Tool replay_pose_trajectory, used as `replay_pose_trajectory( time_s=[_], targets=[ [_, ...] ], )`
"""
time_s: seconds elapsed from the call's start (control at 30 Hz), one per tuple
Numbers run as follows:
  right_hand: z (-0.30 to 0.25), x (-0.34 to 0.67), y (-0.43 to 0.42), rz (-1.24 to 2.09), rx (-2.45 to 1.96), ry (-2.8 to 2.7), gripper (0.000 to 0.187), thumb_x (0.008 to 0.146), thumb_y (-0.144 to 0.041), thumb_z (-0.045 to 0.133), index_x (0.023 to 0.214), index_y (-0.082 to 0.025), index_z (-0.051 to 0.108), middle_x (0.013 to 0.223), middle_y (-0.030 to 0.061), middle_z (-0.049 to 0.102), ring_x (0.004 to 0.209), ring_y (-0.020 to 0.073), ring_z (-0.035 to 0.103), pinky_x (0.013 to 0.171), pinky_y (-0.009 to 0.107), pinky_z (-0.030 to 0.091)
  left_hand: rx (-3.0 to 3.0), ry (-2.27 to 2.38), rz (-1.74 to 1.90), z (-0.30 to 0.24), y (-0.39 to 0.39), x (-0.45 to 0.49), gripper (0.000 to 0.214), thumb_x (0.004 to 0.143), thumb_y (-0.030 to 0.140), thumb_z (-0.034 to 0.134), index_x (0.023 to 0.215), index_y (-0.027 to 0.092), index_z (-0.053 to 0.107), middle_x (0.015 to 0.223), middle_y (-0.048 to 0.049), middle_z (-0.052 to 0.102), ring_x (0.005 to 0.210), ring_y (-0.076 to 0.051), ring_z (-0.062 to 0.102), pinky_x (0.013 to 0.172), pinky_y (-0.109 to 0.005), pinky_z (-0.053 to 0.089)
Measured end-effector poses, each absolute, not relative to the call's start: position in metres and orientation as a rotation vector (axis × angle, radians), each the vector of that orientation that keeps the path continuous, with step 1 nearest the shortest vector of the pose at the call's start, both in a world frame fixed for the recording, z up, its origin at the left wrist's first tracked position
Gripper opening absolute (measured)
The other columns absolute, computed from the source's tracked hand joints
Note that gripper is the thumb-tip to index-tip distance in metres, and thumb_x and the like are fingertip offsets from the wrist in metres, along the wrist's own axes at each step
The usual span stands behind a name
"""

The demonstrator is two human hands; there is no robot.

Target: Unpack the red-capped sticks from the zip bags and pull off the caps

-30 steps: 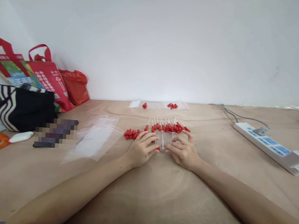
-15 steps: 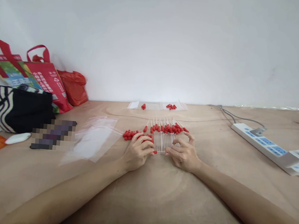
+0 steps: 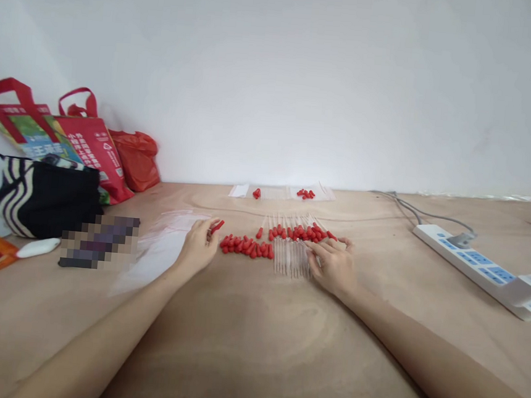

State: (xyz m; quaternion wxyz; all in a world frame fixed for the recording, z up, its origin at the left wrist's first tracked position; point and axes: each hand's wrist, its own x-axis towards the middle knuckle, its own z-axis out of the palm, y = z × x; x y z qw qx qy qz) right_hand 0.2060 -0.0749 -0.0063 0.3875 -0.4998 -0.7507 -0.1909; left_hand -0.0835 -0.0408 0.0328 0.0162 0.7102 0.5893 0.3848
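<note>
A row of clear glass droppers [image 3: 291, 254] with red rubber bulbs lies on the wooden table [image 3: 252, 346]. A pile of loose red bulbs [image 3: 245, 246] sits just left of them. My left hand [image 3: 200, 248] is to the left of that pile, over the edge of the clear plastic bags [image 3: 163, 246], fingers pinched on a dropper with a red bulb [image 3: 216, 226]. My right hand [image 3: 332, 263] rests at the right side of the dropper row, fingers curled and touching the tubes.
Red shopping bags [image 3: 85, 140], a striped black bag [image 3: 38, 194] and a white object [image 3: 37, 247] stand at the left. A white power strip [image 3: 482, 267] with its cable lies at the right. Small bags holding red bulbs [image 3: 305, 193] lie by the wall.
My left hand has left the dropper row and moved left toward the plastic bags, carrying one red-bulbed dropper. My right hand stays at the row's right side.
</note>
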Motion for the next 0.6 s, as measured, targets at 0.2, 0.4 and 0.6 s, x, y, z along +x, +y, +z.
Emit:
replay_pose_trajectory(
  time_s=[0.2,0.4,0.6],
  targets=[
    [-0.01,0.201,-0.072,-0.524,-1.288,-1.954,0.02,0.079,-0.019,0.046,0.08,-0.023,0.065,0.068,-0.0002,0.065,0.072,0.0143,0.051,0.087,0.038,0.019,1.992,1.934,1.069,0.022,-0.024,-0.095,0.028,0.069,0.033,0.054,0.091,0.016,0.05,0.077,-0.0016,0.059,0.061,-0.011,0.054,0.061,-0.023,0.046],
    [-0.006,0.201,-0.074,-0.498,-1.27,-2.09,0.024,0.08,-0.037,0.048,0.089,-0.023,0.065,0.076,0.0026,0.063,0.078,0.0169,0.049,0.087,0.041,0.019,1.99,1.974,0.881,0.023,-0.026,-0.09,0.025,0.07,0.04,0.052,0.077,0.017,0.057,0.073,-0.0025,0.064,0.067,-0.015,0.058,0.066,-0.024,0.045],
    [-0.003,0.201,-0.076,-0.413,-1.228,-2.174,0.045,0.073,-0.059,0.046,0.091,-0.022,0.064,0.079,0.0044,0.061,0.078,0.0183,0.047,0.089,0.044,0.018,2.011,2.089,0.788,0.029,-0.03,-0.091,0.033,0.078,0.043,0.04,0.083,0.017,0.061,0.081,-0.004,0.065,0.074,-0.017,0.059,0.068,-0.024,0.043]
  ],
)
